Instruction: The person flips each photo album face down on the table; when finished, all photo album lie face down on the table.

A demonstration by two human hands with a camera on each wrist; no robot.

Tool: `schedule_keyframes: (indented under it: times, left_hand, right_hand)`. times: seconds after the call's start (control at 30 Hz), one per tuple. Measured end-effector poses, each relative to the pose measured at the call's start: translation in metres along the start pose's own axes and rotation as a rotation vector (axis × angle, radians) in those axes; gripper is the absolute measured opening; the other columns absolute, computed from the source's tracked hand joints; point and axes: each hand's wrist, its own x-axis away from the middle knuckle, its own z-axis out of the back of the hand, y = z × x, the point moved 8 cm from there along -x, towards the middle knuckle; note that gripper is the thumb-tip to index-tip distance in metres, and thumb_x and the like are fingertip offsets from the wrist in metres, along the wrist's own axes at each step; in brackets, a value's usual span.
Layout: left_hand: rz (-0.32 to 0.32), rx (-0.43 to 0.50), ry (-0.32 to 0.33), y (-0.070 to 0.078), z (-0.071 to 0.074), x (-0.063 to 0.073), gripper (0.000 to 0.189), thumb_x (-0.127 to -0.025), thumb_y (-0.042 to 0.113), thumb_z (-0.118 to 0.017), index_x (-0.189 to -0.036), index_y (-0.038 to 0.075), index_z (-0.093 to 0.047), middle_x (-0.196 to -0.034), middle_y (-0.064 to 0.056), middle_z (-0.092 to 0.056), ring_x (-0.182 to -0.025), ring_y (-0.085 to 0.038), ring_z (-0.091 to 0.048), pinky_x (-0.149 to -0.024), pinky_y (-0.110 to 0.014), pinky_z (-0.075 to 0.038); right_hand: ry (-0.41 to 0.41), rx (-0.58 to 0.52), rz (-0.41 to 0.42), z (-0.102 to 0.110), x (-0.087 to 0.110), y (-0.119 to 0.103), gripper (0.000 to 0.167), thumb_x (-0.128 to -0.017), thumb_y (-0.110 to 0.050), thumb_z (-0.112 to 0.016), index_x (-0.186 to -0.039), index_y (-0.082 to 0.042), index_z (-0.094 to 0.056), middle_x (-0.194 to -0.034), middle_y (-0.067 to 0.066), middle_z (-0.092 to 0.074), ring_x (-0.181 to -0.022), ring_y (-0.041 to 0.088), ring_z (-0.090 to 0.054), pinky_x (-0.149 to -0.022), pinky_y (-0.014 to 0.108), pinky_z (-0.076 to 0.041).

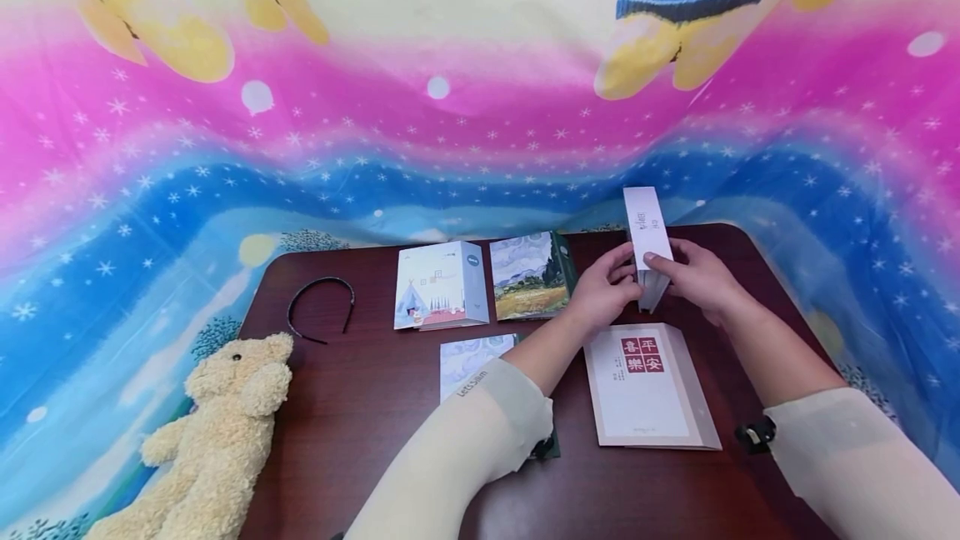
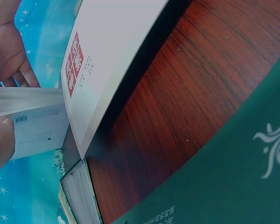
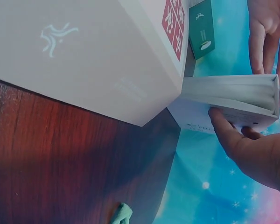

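A white photo album [image 1: 647, 227] stands on end near the back right of the table, its spine toward me and its page edges visible in both wrist views. My left hand [image 1: 609, 286] holds its left side; in the left wrist view the thumb lies on the cover. On the other side my right hand [image 1: 705, 277] grips it, with the thumb over the spine. Just in front lies a beige album [image 1: 643, 407] with red character squares. Left of the hands is a landscape-painting album [image 1: 531, 277], and beside it a tent-picture album [image 1: 435, 286].
Partly under my left forearm lies another painted album [image 1: 472, 361] with a green edge. A black headband [image 1: 321, 282] rests at the table's left, near a cream teddy bear [image 1: 225, 432] at the edge. A patterned cloth [image 1: 480, 132] hangs behind the dark wooden table [image 1: 352, 440].
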Motion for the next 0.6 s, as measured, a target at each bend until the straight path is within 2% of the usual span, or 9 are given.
schedule_keyframes:
  times: [0.13,0.23,0.4,0.6]
  left_hand:
    - [0.005,-0.009,0.003,0.0013,-0.0012,0.0013,0.069,-0.091,0.001,-0.072,-0.153,0.023,-0.052,-0.144,0.008,-0.059,-0.13,-0.014,-0.059,-0.099,-0.025,-0.053]
    - [0.012,-0.015,-0.001,0.0015,-0.0024,0.0023,0.069,-0.091,0.002,-0.073,-0.153,0.023,-0.052,-0.145,0.004,-0.059,-0.131,-0.016,-0.058,-0.1,-0.027,-0.052]
    - [0.008,-0.037,-0.007,0.0023,-0.0033,0.0034,0.067,-0.092,0.004,-0.072,-0.152,0.025,-0.053,-0.145,-0.001,-0.06,-0.129,-0.013,-0.059,-0.1,-0.029,-0.053]
    - [0.014,-0.046,-0.018,-0.0001,-0.0041,0.003,0.067,-0.093,0.005,-0.072,-0.153,0.027,-0.053,-0.143,0.002,-0.061,-0.128,-0.011,-0.059,-0.099,-0.03,-0.054]
  right_hand:
    - [0.006,-0.015,0.012,-0.0001,0.0016,-0.0017,0.098,-0.102,-0.058,-0.057,-0.164,0.003,-0.012,-0.159,0.033,-0.029,-0.139,0.051,-0.042,-0.106,0.063,-0.043]
    - [0.007,-0.028,0.025,-0.0007,0.0024,-0.003,0.093,-0.103,-0.053,-0.056,-0.164,0.003,-0.013,-0.159,0.033,-0.031,-0.137,0.05,-0.044,-0.105,0.062,-0.045]
    - [0.02,-0.029,0.034,0.0001,0.0033,-0.0032,0.09,-0.105,-0.052,-0.055,-0.164,0.002,-0.014,-0.158,0.033,-0.031,-0.135,0.051,-0.046,-0.104,0.062,-0.046]
    - [0.041,-0.032,0.041,0.0027,0.0047,-0.003,0.089,-0.105,-0.05,-0.056,-0.164,0.002,-0.015,-0.159,0.032,-0.031,-0.135,0.052,-0.046,-0.101,0.059,-0.047]
